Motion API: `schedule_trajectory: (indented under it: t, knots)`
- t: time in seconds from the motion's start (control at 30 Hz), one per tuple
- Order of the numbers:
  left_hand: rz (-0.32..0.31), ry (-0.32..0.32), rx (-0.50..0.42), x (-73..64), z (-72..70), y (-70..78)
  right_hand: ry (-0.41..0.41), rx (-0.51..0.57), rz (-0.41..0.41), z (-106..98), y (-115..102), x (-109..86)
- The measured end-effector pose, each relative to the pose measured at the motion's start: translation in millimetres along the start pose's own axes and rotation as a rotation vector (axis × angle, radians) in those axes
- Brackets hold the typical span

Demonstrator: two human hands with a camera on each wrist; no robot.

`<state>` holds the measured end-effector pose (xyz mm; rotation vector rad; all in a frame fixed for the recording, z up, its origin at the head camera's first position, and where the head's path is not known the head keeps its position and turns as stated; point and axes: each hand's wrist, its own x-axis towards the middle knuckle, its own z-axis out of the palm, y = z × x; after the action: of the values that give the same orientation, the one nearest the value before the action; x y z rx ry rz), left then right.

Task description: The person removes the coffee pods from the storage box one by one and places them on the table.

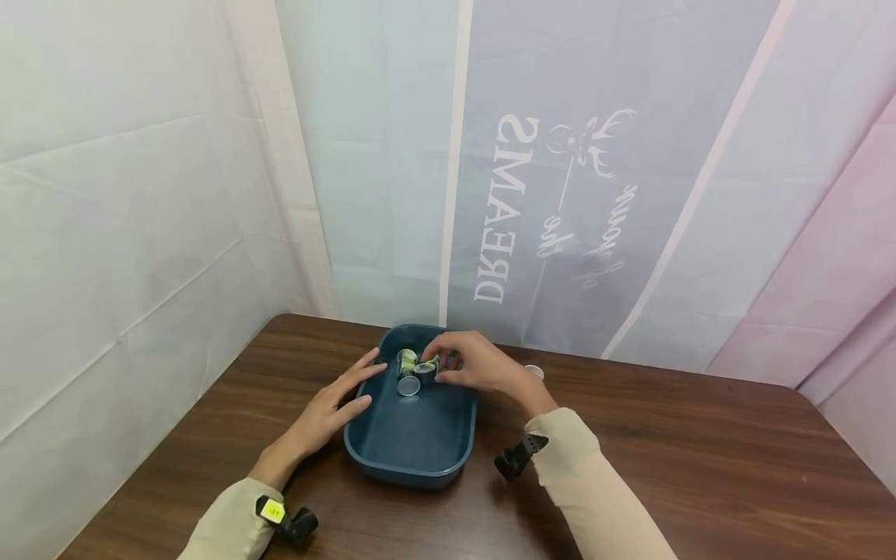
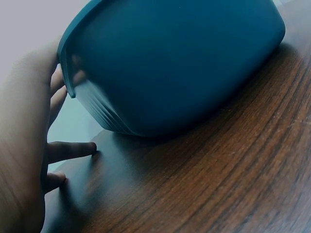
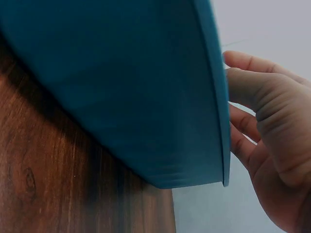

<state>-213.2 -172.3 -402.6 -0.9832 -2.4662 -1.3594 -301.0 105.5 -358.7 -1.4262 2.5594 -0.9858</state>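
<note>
Left hand [image 1: 325, 412]: fingers straight and spread, resting along the left rim of a blue plastic tray [image 1: 413, 439], gripping nothing. Right hand [image 1: 479, 362]: wrist bent over the right rim, thumb and fingers curled in a pinch on a small green cup [image 1: 435, 362], mostly covered by the fingers, inside the tray's far half. Touching or just beside it: silver-lidded cups [image 1: 409, 386], labels illegible. White round object [image 1: 534, 372]: on the table [image 1: 672, 451], partly behind the right wrist. Wrist views: tray interior hidden.
</note>
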Motion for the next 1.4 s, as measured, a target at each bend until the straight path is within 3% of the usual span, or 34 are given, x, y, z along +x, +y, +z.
schedule_trajectory:
  t: [0.13,0.3,0.47,0.73,0.97,1.4]
  knots:
    - [-0.007,-0.002,0.004,-0.5,0.2,-3.6,-0.035,-0.003,0.003,3,0,4.8]
    - [-0.010,0.006,0.016,-1.9,5.2,-25.6,-0.067,-0.020,0.022,6,1,9.4]
    - [-0.002,0.010,0.034,-2.5,7.5,-40.5,-0.098,-0.122,0.038,11,4,13.6]
    - [-0.010,0.008,0.025,-2.0,7.7,-37.2,-0.119,-0.249,0.030,17,5,23.1]
    - [-0.013,0.009,-0.011,-0.2,8.3,-27.8,-0.159,-0.366,0.090,20,1,29.6]
    - [0.001,-0.006,0.009,-1.7,6.6,-42.4,-0.189,-0.413,0.092,31,-3,36.9]
